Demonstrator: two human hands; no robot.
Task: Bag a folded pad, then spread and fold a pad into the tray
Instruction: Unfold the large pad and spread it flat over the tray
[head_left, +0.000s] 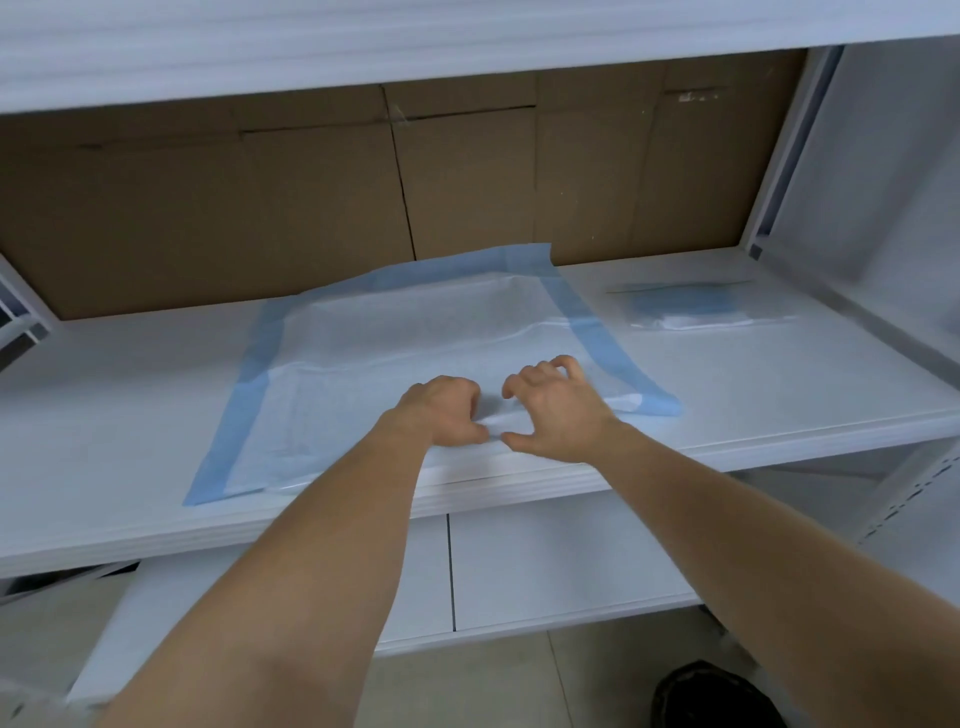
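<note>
Both hands meet at the near edge of the spread pad (415, 332), side by side and almost touching. With its fingers curled under, the left hand (441, 410) pinches the pad's near hem between thumb and fingers; the right hand (556, 410) has its thumb at that same hem and its fingers arched over the white quilting, though whether those fingers have hold of the sheet or only rest on it I cannot tell.

Blue-bordered and white in the middle, the pad lies opened out flat on the white shelf (104, 415), its near edge along the shelf's front lip and its far edge curling up against the cardboard backing (260, 208) behind. To the right of the pad, well apart from it, lies a clear bag (701, 306) with a blue folded pad inside — so the bagging part looks done.

By my reading the spreading is finished and the folding is just starting. What comes next likely calls for a firm pinch with both hands at the near hem, lifting it and carrying it toward the pad's far edge so the borders line up — keeping the sheet taut so the thin material does not bunch. No tray is plainly in view near the pad.
</note>
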